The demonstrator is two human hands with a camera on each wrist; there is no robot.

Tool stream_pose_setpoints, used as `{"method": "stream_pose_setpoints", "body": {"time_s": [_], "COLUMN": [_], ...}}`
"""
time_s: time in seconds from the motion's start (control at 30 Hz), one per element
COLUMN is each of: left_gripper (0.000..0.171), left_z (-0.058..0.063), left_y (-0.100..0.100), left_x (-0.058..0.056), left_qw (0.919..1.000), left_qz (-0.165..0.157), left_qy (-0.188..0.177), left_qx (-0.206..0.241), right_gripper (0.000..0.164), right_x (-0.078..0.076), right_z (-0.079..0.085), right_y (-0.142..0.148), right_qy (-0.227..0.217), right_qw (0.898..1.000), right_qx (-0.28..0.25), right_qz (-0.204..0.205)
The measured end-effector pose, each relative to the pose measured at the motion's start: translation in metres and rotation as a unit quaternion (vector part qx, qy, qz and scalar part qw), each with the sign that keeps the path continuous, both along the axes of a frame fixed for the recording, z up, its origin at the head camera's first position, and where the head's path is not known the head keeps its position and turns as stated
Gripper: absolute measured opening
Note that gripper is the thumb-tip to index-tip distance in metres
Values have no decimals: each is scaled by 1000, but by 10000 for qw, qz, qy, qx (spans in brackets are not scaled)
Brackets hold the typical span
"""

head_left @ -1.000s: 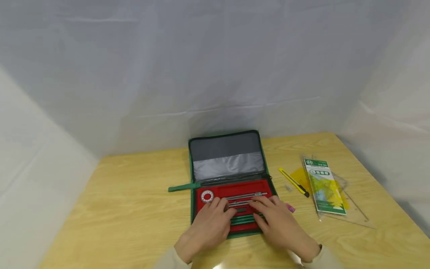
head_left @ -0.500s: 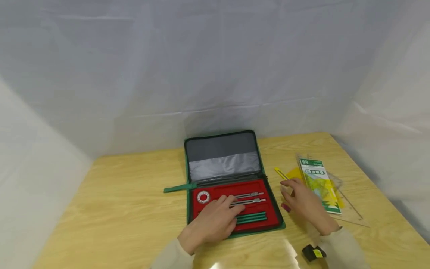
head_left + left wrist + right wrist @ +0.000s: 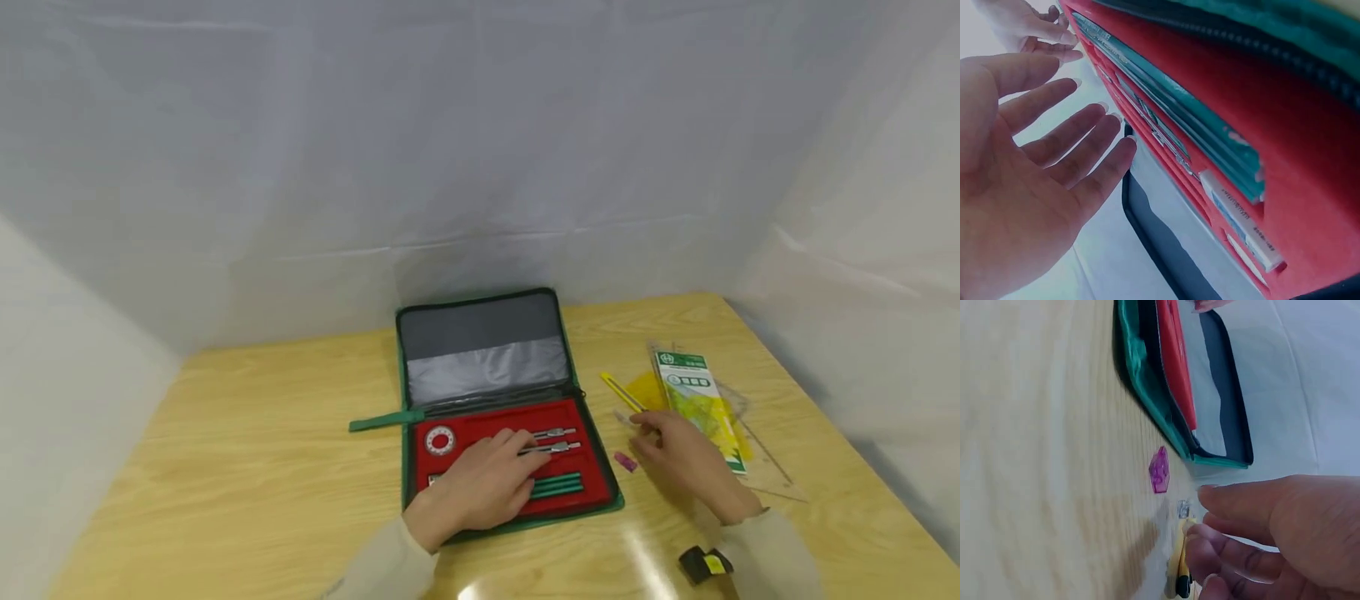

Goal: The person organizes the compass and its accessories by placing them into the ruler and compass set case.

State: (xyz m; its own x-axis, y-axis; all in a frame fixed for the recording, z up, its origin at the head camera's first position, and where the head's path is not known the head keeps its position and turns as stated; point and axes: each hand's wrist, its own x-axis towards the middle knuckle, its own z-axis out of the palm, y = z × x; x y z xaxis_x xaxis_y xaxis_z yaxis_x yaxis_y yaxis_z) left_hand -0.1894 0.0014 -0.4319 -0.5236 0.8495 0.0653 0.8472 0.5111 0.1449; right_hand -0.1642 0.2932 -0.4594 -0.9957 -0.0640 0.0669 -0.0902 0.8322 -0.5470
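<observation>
A zip case with a red tray (image 3: 487, 425) lies unfolded on the table. My left hand (image 3: 487, 479) rests over the tray with its fingers spread, fingertips by the metal compasses (image 3: 557, 447). Green pencils (image 3: 558, 485) show beyond the thumb, and a white eraser (image 3: 1241, 219) sits in its slot in the left wrist view. Right of the case, my right hand (image 3: 682, 450) reaches low over the table. Its thumb and fingers are parted around a small clear piece (image 3: 1183, 508), beside a yellow utility knife (image 3: 622, 392). A small pink translucent sharpener (image 3: 625, 461) lies near it.
A round white dial (image 3: 440, 440) sits in the tray's left corner. Right of my right hand, a green-and-yellow packet (image 3: 693, 400) lies on clear set squares (image 3: 772, 471). The case's grey lid (image 3: 480, 333) lies toward the white back sheet. A green strap (image 3: 382, 421) sticks out leftward.
My right hand has left the case and moved right, to the small clear piece by the utility knife. The left hand has stayed over the tray. The head view has shifted slightly.
</observation>
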Motion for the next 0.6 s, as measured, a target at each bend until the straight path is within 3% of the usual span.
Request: {"method": "stream_pose_setpoints", "body": {"time_s": [0.27, 0.6], "left_gripper": [32, 31], "left_z": [-4, -6], "left_y": [-3, -8], "left_x": [-1, -1], "left_qw": [10000, 9999], "left_qz": [-2, 9], "left_qy": [47, 26], "left_qx": [47, 137], "right_gripper": [34, 18], "right_x": [-15, -25], "right_z": [-3, -2], "right_y": [-4, -9], "right_qy": [-229, -659], "right_qw": [9997, 9966], "right_qx": [82, -383], "right_qz": [4, -323]}}
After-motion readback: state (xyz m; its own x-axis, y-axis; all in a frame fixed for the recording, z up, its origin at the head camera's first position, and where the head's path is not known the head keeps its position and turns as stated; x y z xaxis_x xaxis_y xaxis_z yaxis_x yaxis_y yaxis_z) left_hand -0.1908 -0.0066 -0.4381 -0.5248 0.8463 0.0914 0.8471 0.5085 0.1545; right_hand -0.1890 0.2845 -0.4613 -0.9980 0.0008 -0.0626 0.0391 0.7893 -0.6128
